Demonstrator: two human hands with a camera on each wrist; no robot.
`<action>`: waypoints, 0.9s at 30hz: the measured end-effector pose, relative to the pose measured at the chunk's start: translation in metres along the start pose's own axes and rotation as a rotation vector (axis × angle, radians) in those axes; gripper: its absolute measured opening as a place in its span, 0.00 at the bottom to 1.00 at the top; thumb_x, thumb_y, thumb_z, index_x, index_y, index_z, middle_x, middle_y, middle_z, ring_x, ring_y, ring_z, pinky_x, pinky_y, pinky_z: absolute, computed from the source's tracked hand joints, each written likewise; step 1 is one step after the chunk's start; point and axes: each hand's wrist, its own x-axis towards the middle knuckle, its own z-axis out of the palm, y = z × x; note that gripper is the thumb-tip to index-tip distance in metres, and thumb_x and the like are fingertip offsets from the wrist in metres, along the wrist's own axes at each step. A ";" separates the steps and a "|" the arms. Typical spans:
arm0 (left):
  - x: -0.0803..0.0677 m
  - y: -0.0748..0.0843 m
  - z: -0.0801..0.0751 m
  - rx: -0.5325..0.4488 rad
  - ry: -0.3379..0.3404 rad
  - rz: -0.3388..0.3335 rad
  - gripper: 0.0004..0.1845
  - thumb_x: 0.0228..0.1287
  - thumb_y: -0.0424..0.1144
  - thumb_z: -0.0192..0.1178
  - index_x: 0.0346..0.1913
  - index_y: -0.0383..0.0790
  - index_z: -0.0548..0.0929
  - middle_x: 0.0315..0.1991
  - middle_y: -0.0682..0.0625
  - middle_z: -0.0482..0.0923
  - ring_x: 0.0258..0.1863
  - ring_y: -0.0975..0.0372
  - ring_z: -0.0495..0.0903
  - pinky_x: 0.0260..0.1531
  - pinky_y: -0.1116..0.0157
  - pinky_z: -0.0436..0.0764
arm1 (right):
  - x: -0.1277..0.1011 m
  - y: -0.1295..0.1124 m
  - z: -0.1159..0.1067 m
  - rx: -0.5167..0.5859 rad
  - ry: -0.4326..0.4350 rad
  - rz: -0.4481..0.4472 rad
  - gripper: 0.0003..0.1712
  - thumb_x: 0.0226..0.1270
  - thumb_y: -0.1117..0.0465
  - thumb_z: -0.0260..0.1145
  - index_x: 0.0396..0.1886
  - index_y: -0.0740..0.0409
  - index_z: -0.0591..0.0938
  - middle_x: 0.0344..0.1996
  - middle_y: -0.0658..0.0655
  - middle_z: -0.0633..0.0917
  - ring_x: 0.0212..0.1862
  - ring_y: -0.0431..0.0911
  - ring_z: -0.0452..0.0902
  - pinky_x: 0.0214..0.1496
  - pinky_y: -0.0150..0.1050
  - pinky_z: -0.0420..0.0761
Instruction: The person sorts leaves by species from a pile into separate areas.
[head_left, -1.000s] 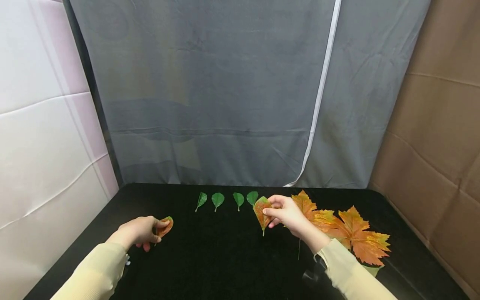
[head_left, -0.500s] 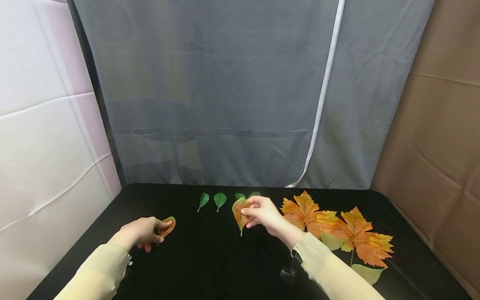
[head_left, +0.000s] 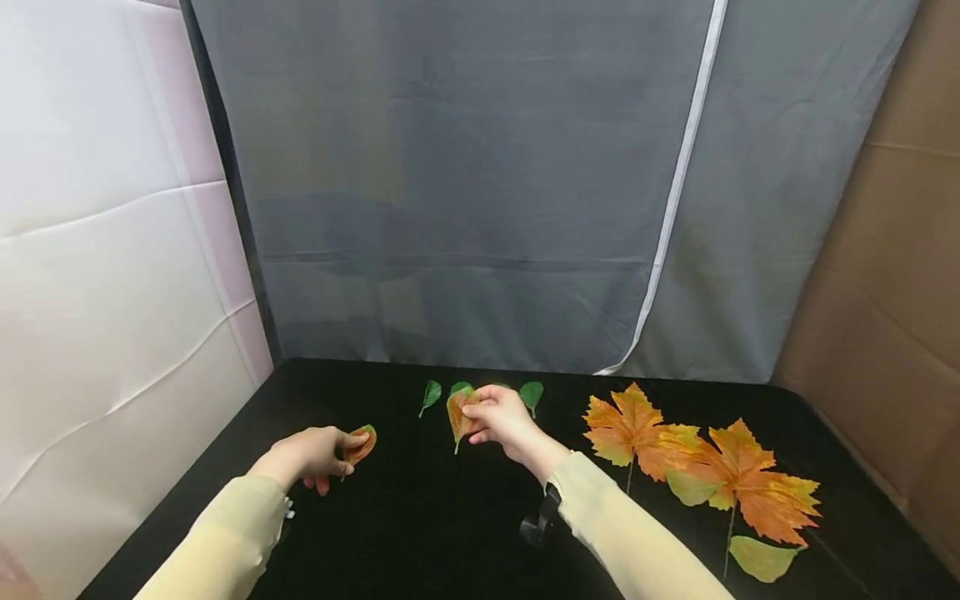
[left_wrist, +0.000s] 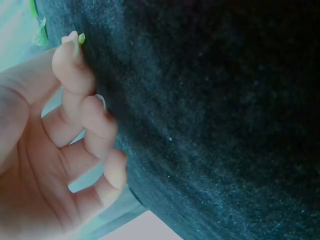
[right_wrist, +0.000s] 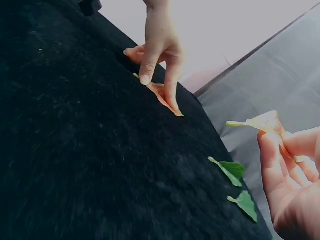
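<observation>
My left hand point(head_left: 339, 452) pinches a small orange leaf point(head_left: 361, 444) and holds it down on the black table point(head_left: 420, 517). The right wrist view shows the same grip, with my left hand point(right_wrist: 159, 82) on that small orange leaf point(right_wrist: 165, 97) at the cloth. My right hand point(head_left: 471, 419) hovers just above the table, a little right of the left one. It pinches an orange-green leaf point(head_left: 456, 413), stem down; the right wrist view shows that orange-green leaf point(right_wrist: 260, 121) edge-on between the fingertips. In the left wrist view only curled fingers point(left_wrist: 82, 105) and black cloth are visible.
Small green leaves point(head_left: 430, 395) point(head_left: 531, 393) lie in a row at the back of the table, partly hidden by my right hand. Two large orange maple leaves point(head_left: 633, 429) point(head_left: 750, 479) and pale green leaves point(head_left: 761, 557) lie on the right. A grey curtain hangs behind.
My right hand has carried the orange-green leaf leftwards, from beside the maple leaves to near the left hand. The left hand has stayed on its small orange leaf.
</observation>
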 end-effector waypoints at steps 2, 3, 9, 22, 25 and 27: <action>0.000 0.002 0.000 0.002 0.000 0.000 0.26 0.62 0.34 0.64 0.64 0.38 0.75 0.24 0.49 0.74 0.14 0.61 0.77 0.17 0.63 0.76 | 0.003 0.003 0.005 0.013 0.014 -0.001 0.10 0.59 0.74 0.64 0.40 0.67 0.73 0.25 0.55 0.81 0.19 0.42 0.78 0.19 0.32 0.78; 0.000 0.003 0.001 0.004 0.001 -0.006 0.26 0.62 0.34 0.64 0.64 0.39 0.76 0.24 0.49 0.74 0.14 0.61 0.77 0.17 0.63 0.76 | 0.005 0.004 0.008 0.019 0.020 0.002 0.11 0.59 0.74 0.64 0.40 0.67 0.73 0.25 0.55 0.81 0.18 0.42 0.78 0.19 0.33 0.78; -0.004 0.005 0.000 0.014 -0.005 -0.043 0.25 0.63 0.36 0.64 0.64 0.41 0.76 0.24 0.47 0.73 0.14 0.61 0.77 0.18 0.62 0.77 | 0.010 0.014 0.028 0.001 0.034 0.007 0.14 0.59 0.75 0.64 0.43 0.68 0.72 0.26 0.55 0.79 0.17 0.43 0.78 0.18 0.34 0.79; -0.005 0.002 0.002 0.031 0.007 -0.060 0.25 0.64 0.37 0.64 0.64 0.43 0.76 0.24 0.48 0.74 0.14 0.61 0.78 0.17 0.63 0.77 | 0.017 0.033 0.074 -0.030 0.083 -0.004 0.13 0.55 0.77 0.65 0.39 0.66 0.73 0.21 0.57 0.76 0.14 0.42 0.77 0.18 0.38 0.80; -0.006 0.002 0.002 0.024 0.006 -0.059 0.25 0.64 0.37 0.64 0.64 0.42 0.76 0.24 0.47 0.74 0.14 0.61 0.78 0.17 0.63 0.77 | 0.017 0.035 0.083 -0.009 0.108 -0.003 0.14 0.54 0.78 0.65 0.39 0.67 0.73 0.21 0.58 0.77 0.14 0.42 0.77 0.18 0.38 0.80; -0.006 0.003 0.002 0.023 0.005 -0.061 0.25 0.64 0.37 0.64 0.65 0.42 0.76 0.25 0.47 0.74 0.14 0.61 0.78 0.17 0.63 0.77 | 0.017 0.038 0.088 -0.004 0.120 -0.005 0.14 0.54 0.78 0.64 0.39 0.66 0.72 0.21 0.57 0.77 0.14 0.42 0.77 0.18 0.38 0.80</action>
